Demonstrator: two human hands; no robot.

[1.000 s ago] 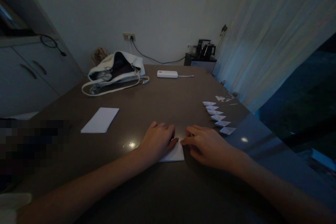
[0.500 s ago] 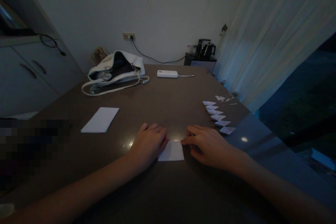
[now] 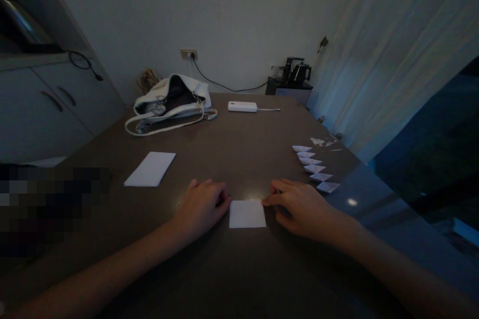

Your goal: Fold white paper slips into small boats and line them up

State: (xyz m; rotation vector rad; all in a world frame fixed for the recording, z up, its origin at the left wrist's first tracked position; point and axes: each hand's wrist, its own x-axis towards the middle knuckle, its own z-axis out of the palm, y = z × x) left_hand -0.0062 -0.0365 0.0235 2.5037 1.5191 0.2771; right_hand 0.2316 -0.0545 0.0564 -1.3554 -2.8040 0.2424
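A small white piece of paper (image 3: 247, 215), probably folded, lies flat on the table in front of me. My left hand (image 3: 204, 207) has its fingers curled, with thumb and index finger closed at the paper's far left corner. At the far right corner, the fingertips of my right hand (image 3: 295, 208) are pinched on the edge, the other fingers bent. To the right, several small folded white paper pieces (image 3: 315, 169) stand in an overlapping row. A stack of white paper (image 3: 150, 169) rests on the left, apart from my left hand.
Further back on the brown table (image 3: 239, 147) are a white handbag (image 3: 187, 87) and a white power bank (image 3: 242, 106) with a short cable. Paper scraps (image 3: 318, 142) lie near the right edge. A black kettle (image 3: 300, 73) stands on a low cabinet behind.
My left hand has shifted left off the paper's surface to its far left corner, uncovering the left side. My right hand stays at the right corner. The camera view has turned slightly left.
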